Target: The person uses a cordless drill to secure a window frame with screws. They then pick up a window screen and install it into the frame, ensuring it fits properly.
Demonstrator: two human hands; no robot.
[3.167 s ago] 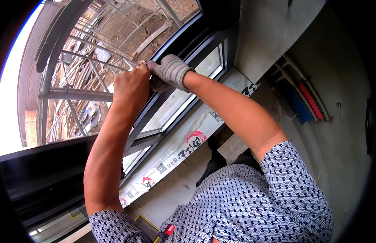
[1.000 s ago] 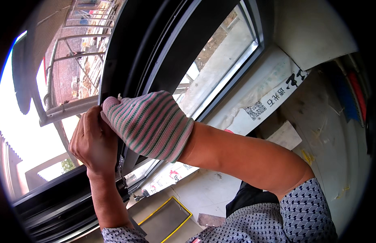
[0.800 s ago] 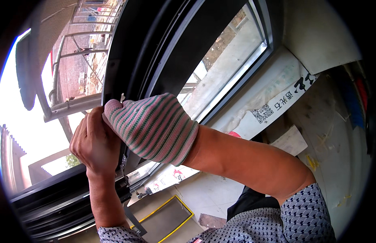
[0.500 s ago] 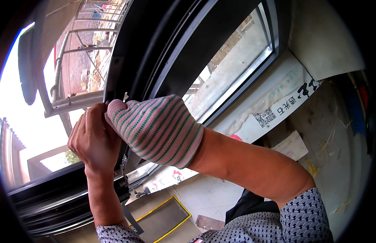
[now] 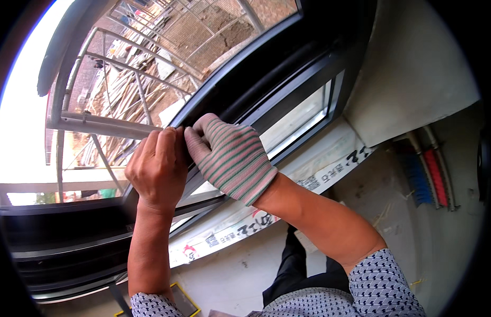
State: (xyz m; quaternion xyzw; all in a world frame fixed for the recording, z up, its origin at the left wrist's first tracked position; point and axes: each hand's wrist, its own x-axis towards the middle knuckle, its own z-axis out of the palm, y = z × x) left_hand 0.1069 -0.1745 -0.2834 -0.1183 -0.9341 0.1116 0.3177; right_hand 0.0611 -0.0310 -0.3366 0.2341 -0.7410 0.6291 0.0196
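My bare left hand (image 5: 159, 166) is closed at the black window frame (image 5: 277, 74), with its curled fingers turned toward the right hand. Beside it, my right hand (image 5: 232, 158) wears a pink-and-grey knitted glove with green stripes. Its fingers bend over the frame's edge, and the thumb points at the left fingertips. The hands nearly meet at the frame. Whatever the fingers pinch is hidden behind them. To the right of the hands, a glazed black sash (image 5: 301, 113) stands along the frame.
A white sill board (image 5: 287, 195) with printed film runs below the window. Outside are metal scaffold bars (image 5: 108, 124) and a heap of planks (image 5: 124, 84). Blue and red hoses or bundles (image 5: 436, 174) stand at the right wall. A yellow-edged panel (image 5: 184, 301) lies on the floor.
The view has shifted, showing more of the ground outside. The right thumb now stands slightly apart from its fingers. A small pale metal piece seen earlier beside the hands no longer shows.
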